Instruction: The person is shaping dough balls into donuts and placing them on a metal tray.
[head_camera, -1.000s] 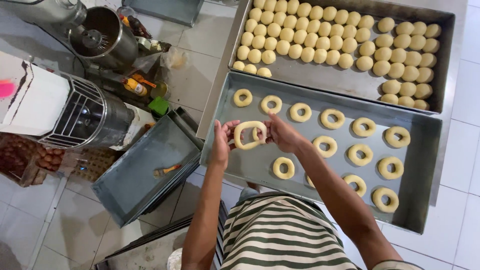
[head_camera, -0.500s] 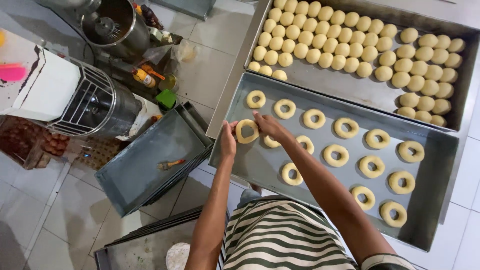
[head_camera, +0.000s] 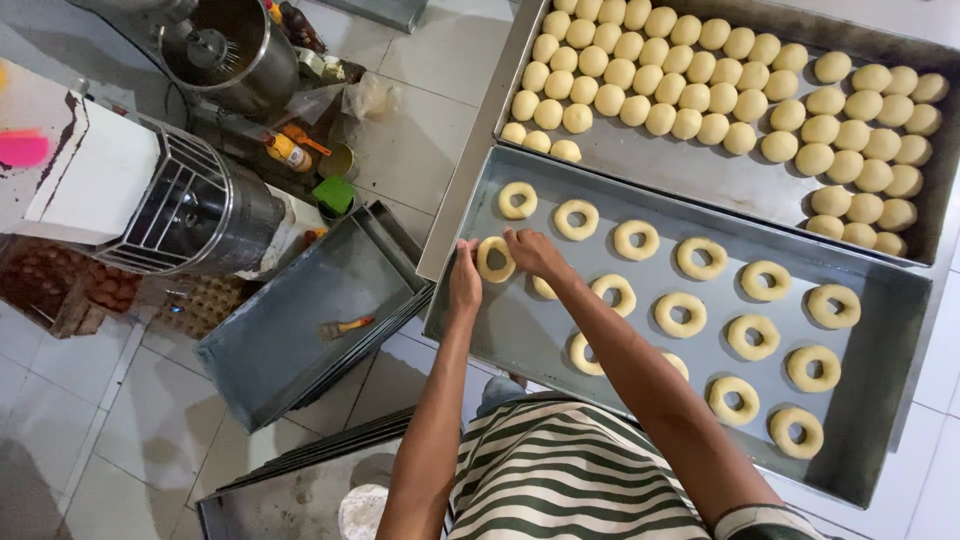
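Both my hands set a pale dough ring (head_camera: 495, 258) down at the left end of a metal tray (head_camera: 880, 400). My left hand (head_camera: 465, 283) touches the ring's left side at the tray's rim. My right hand (head_camera: 532, 254) holds its right side from above. Several more dough rings (head_camera: 700, 258) lie in rows across this tray; my right forearm covers part of a few. Beyond it, a second metal tray (head_camera: 730, 185) carries several round dough balls (head_camera: 690, 75).
Stacked empty metal trays (head_camera: 300, 320) lie on the tiled floor at left, one with a small brush in it. A steel mixer bowl (head_camera: 225, 50), a grilled machine housing (head_camera: 190, 215) and small bottles and containers (head_camera: 310, 160) stand at upper left. Another tray (head_camera: 290, 490) sits at bottom.
My hands carried the dough ring from above the tray's middle to its left end and lowered it onto the tray surface. The view shifted slightly.
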